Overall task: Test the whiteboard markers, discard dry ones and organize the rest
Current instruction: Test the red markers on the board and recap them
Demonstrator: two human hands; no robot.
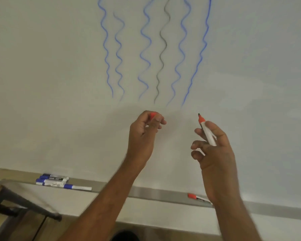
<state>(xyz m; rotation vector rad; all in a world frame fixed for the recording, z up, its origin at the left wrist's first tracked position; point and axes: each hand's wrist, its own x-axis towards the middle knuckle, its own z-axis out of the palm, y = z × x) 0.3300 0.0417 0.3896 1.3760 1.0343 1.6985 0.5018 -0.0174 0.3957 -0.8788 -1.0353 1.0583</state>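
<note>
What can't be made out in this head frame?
- Red marker on the tray: its far end is hidden behind the right hand.
- Cap: mostly covered by the left hand's fingers.
- Blue markers: labels too small and blurred to read.
- Squiggles: tops cut off by the upper edge.
- Held marker: lower barrel hidden in the grip.

I see soft, even light, motion blur throughout, a pale sheen on the whiteboard (250,101), and wide-angle bending at edges.

Smooth, faintly glossy whiteboard (59,84); matt grey metal tray (155,193) along its bottom edge; smooth plastic markers (56,181); dark metal-framed wooden stand (16,206) at the lower left.
</note>
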